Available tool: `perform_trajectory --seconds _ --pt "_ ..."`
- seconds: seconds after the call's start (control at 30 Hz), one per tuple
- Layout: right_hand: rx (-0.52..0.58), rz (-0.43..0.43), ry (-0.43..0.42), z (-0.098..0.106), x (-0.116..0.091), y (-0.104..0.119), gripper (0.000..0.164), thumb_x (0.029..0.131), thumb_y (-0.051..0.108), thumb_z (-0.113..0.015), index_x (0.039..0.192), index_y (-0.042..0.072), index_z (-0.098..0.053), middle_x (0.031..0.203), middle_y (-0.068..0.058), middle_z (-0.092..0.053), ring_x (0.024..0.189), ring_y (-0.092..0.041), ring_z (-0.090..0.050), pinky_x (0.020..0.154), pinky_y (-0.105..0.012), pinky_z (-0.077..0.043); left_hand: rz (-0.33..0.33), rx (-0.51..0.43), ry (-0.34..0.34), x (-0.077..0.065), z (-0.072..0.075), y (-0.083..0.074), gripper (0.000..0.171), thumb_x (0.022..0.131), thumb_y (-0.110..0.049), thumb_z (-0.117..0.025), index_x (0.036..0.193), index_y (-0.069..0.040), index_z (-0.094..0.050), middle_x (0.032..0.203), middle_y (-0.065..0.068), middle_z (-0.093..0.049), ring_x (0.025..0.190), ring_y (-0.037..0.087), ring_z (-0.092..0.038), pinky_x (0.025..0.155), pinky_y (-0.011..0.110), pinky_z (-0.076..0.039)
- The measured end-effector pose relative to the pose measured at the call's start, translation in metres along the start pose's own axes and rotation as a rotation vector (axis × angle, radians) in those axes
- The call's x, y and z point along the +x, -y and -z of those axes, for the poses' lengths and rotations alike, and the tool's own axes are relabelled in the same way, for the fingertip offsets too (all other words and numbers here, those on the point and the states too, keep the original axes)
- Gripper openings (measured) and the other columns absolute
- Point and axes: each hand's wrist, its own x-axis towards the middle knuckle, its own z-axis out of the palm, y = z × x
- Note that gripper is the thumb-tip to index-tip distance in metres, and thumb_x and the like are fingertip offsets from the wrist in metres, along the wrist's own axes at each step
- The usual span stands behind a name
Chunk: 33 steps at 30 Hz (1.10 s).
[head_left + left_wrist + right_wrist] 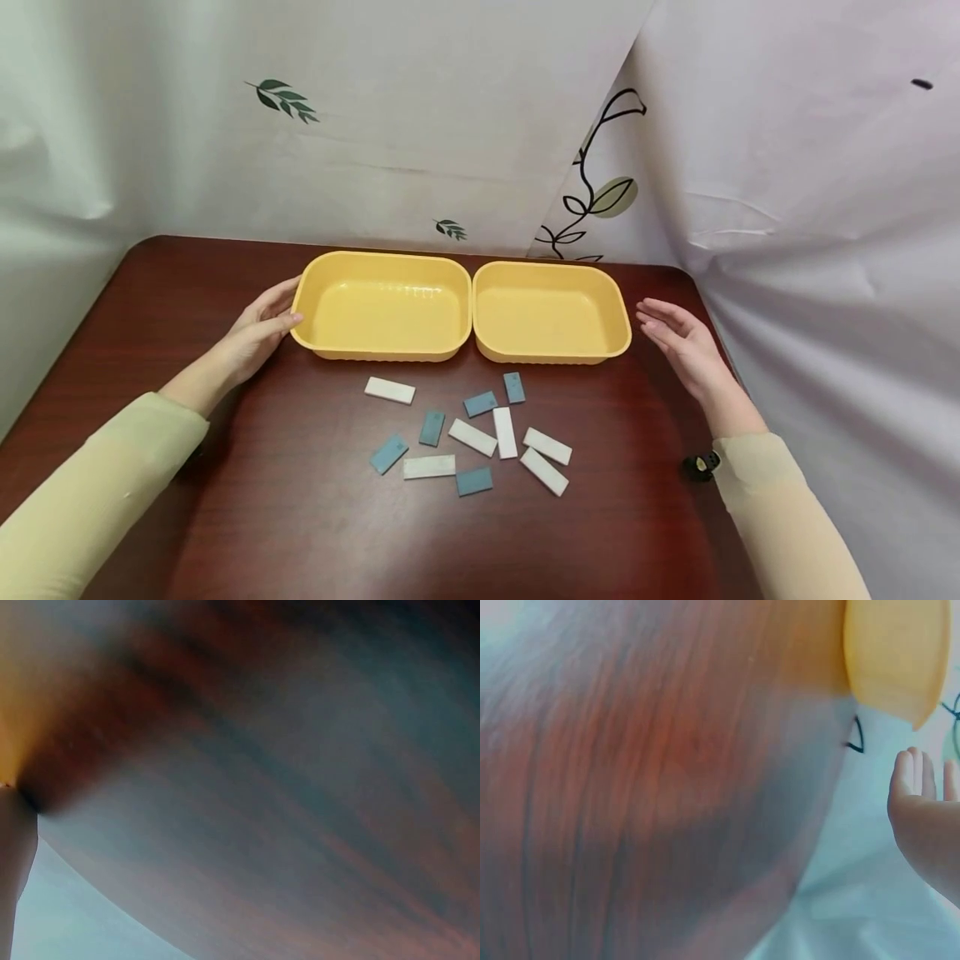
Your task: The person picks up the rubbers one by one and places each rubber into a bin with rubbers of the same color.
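**Light, Even Pressure at the Rim**

The left tub (386, 321) is held at its outer end by the left grip (258, 329), nearly closed with thumb over rim; firmness cannot fairly be judged, the left wrist view being blurred. The right grip (682, 342) is spread loosely, with nothing held, just outside the right tub (551, 325). Any push is best directed inward and kept level, so neither tub is tipped or skewed. The tiles (472, 438), strewn on the counter (315, 517) between and nearer than both grips, should be left undisturbed.
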Motion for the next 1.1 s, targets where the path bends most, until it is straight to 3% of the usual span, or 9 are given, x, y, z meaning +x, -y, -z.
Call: perform_trajectory --seconds 0.17,0.43,0.6,0.77,0.9,1.0,1.1 --pt "-0.095 0.024 0.040 -0.007 -0.011 0.011 0.031 0.104 -0.006 -0.060 0.132 0.005 -0.065 0.125 0.005 -0.075 0.115 -0.005 -0.071 0.100 -0.015 -0.055 0.006 0.011 0.005 0.002 0.000 0.000 0.058 0.106 0.006 -0.049 0.159 -0.015 -0.040 0.145 -0.017 -0.051 0.131 -0.007 -0.054 0.105 0.010 -0.045" --pt "-0.137 -0.001 0.141 -0.032 -0.026 0.019 0.034 0.102 -0.014 -0.055 0.124 0.007 -0.071 0.112 0.002 -0.078 0.105 -0.008 -0.075 0.095 -0.019 -0.059 0.009 -0.007 -0.002 0.000 0.001 0.000 0.055 0.106 0.005 -0.050 0.154 -0.020 -0.045 0.143 -0.017 -0.054 0.129 -0.006 -0.056 0.103 0.009 -0.047" --pt "-0.203 -0.016 0.197 -0.048 -0.031 0.018 0.033 0.101 -0.013 -0.058 0.122 0.008 -0.071 0.112 0.001 -0.078 0.101 -0.005 -0.075 0.091 -0.019 -0.060 0.012 -0.001 -0.004 0.000 0.000 -0.001 0.055 0.106 0.005 -0.050 0.155 -0.020 -0.044 0.144 -0.018 -0.053 0.129 -0.007 -0.055 0.103 0.009 -0.046" --pt "-0.300 -0.039 0.233 -0.060 -0.034 0.013 0.027 0.100 -0.010 -0.063 0.122 0.004 -0.069 0.110 0.004 -0.077 0.100 -0.004 -0.074 0.092 -0.019 -0.060 0.014 0.004 -0.011 0.001 -0.001 -0.001 0.055 0.106 0.005 -0.051 0.154 -0.020 -0.044 0.144 -0.017 -0.052 0.129 -0.007 -0.055 0.104 0.009 -0.046" --pt "-0.380 -0.076 0.269 -0.067 -0.035 0.006 0.025 0.100 -0.008 -0.064 0.125 -0.008 -0.064 0.109 0.009 -0.077 0.100 -0.005 -0.073 0.090 -0.018 -0.059 0.008 0.007 -0.005 0.002 -0.001 0.000 0.056 0.106 0.005 -0.050 0.156 -0.018 -0.043 0.145 -0.017 -0.052 0.130 -0.007 -0.055 0.104 0.010 -0.045" --pt "-0.431 -0.115 0.304 -0.073 -0.035 0.000 0.030 0.099 -0.006 -0.065 0.127 -0.016 -0.060 0.110 0.004 -0.076 0.101 -0.009 -0.073 0.089 -0.018 -0.060 0.003 0.003 -0.004 0.002 0.000 0.000 0.056 0.106 0.005 -0.051 0.156 -0.018 -0.044 0.145 -0.017 -0.052 0.130 -0.006 -0.055 0.104 0.010 -0.046" --pt "-0.475 -0.155 0.346 -0.079 -0.035 -0.006 0.033 0.098 -0.004 -0.068 0.128 -0.016 -0.060 0.115 -0.010 -0.074 0.101 -0.014 -0.072 0.088 -0.019 -0.060 0.000 -0.016 -0.007 0.002 0.001 0.001 0.055 0.105 0.006 -0.051 0.154 -0.019 -0.046 0.145 -0.017 -0.053 0.130 -0.006 -0.055 0.104 0.010 -0.046"
